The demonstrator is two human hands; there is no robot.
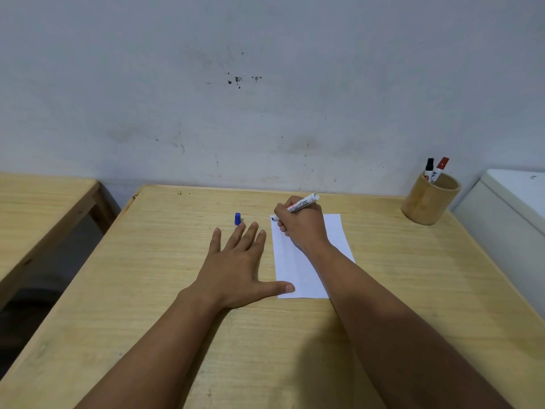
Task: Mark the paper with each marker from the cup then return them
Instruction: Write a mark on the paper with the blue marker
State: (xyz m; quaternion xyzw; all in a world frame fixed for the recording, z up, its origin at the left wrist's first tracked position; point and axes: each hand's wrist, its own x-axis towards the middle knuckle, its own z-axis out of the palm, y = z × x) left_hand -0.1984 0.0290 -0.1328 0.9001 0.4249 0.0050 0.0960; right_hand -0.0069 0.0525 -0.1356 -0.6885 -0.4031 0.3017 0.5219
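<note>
Nearest you, left hand (236, 261) flat and unclenched on the worktop (147, 290), thumb pinning the paper (306, 261); beyond, right hand (300, 222) gripping the uncapped marker (303, 203), tip at the paper's far-left corner, barrel slanting far-right; its blue cap (237, 218) just past your left fingertips; cup (429, 202) far right.

Pale matt wood-grain table (165, 290), smooth white paper (336, 240), wooden cup (424, 206), glossy blue plastic cap (237, 218)
</note>
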